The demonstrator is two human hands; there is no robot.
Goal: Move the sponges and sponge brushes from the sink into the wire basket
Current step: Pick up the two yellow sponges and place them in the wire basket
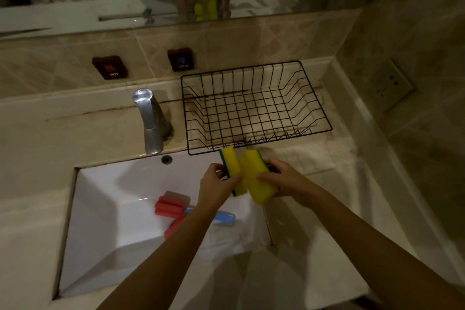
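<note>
Left hand (216,181) grips one yellow sponge (232,171); right hand (281,180) grips a second sponge (256,181), both touching, just before the wire basket (256,108). Two red sponge brushes (171,206) lie in the sink (113,184). Faucet (149,121) stands left of basket.

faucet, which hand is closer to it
Left. The left hand holds a sponge over the sink's back right part, right of and below the faucet. The right hand is farther right with another sponge.
</note>
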